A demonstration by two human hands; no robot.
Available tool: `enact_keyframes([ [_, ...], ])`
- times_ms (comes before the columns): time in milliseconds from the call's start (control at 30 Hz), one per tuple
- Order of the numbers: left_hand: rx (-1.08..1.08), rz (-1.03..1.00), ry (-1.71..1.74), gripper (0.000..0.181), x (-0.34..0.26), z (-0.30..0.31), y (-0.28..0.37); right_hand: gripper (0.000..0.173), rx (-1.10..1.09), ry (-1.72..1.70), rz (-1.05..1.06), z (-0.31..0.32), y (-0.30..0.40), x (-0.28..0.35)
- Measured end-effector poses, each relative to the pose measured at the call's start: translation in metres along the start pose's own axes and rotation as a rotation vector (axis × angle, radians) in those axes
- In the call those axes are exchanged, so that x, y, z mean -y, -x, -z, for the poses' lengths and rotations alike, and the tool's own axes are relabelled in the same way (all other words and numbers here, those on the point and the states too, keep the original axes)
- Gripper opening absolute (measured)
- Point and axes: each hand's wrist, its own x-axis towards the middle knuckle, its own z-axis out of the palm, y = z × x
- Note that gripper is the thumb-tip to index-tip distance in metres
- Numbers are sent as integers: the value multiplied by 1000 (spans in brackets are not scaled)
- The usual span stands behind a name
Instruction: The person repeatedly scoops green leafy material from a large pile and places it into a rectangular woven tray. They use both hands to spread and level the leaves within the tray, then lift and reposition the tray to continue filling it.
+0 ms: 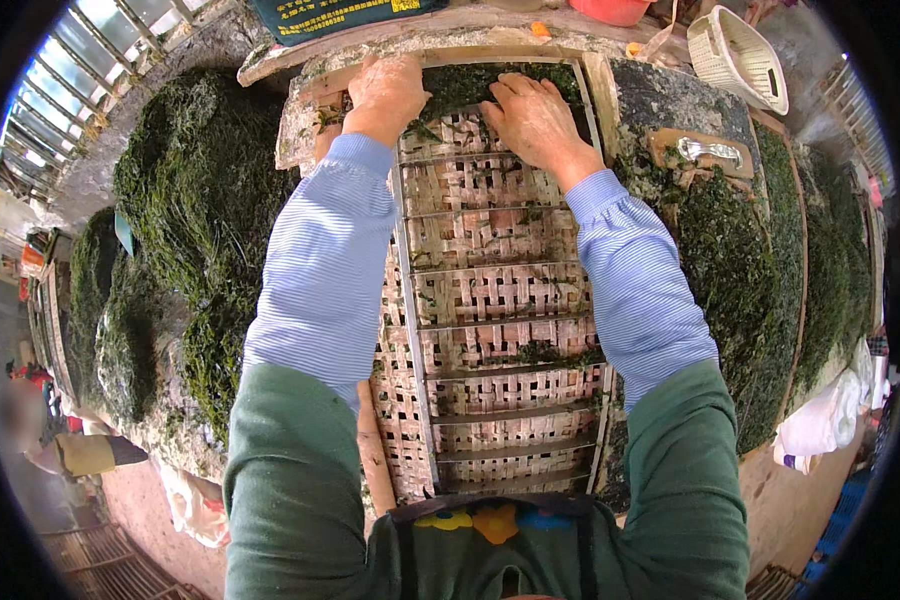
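Note:
A metal-edged frame with crossbars (412,300) lies over a woven bamboo mat (506,296) in front of me. Dark green seaweed (457,82) fills its far compartment, while only scraps cling to the nearer ones. My left hand (386,94) is curled at the frame's far left corner; its fingertips are hidden, so I cannot tell whether it grips anything. Palm down, my right hand (536,124) rests on the seaweed's near edge with its fingers slightly spread and nothing visibly held.
Large seaweed heaps (202,180) stand left, with more seaweed (727,270) at right. A wooden board with a metal handle (709,152) lies right of the frame. Beyond are a white plastic basket (735,60) and a red basin (611,9). Someone (26,412) is at far left.

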Motion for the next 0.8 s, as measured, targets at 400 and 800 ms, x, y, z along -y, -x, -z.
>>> enact_keyframes([
  [400,-325,-279,-209,18,5,-10,0,45,67,2,-28,14,2,21],
  [800,-244,-76,249,28,39,16,9,43,74,-176,189,20,-21,57],
])
